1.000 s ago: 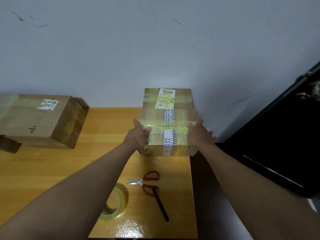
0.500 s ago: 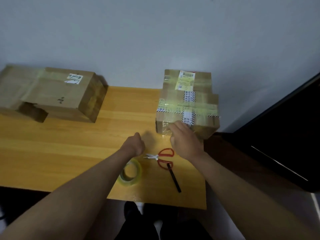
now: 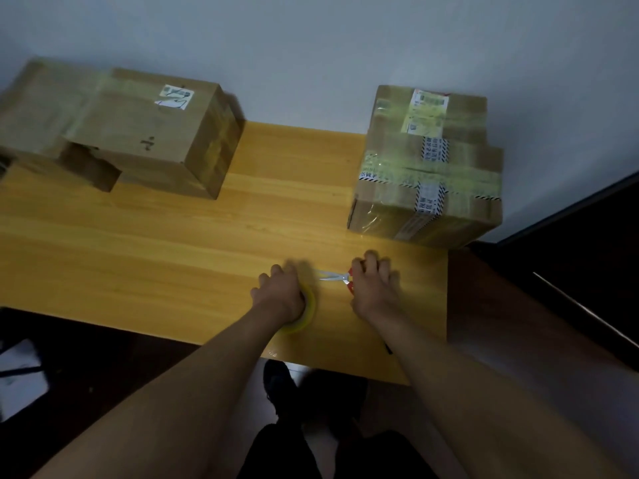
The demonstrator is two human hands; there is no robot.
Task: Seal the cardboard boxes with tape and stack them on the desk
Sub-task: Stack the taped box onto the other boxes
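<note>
Standing against a grey wall (image 3: 311, 46), wooden desk (image 3: 173, 243) bears taped boxes (image 3: 425, 171).

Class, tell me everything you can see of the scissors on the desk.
The red-handled metal scissors lie flat on the yellow wooden desk near its front right corner. Their shiny silver blades, slightly parted, point left. The right hand covers and grips the red handles, hiding most of them.

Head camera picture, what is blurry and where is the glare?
Head view: motion blur smears the left hand over the yellowish clear tape roll and the brown cardboard boxes at left; glare gleams on the glossy wooden desk by the taped boxes.
</note>
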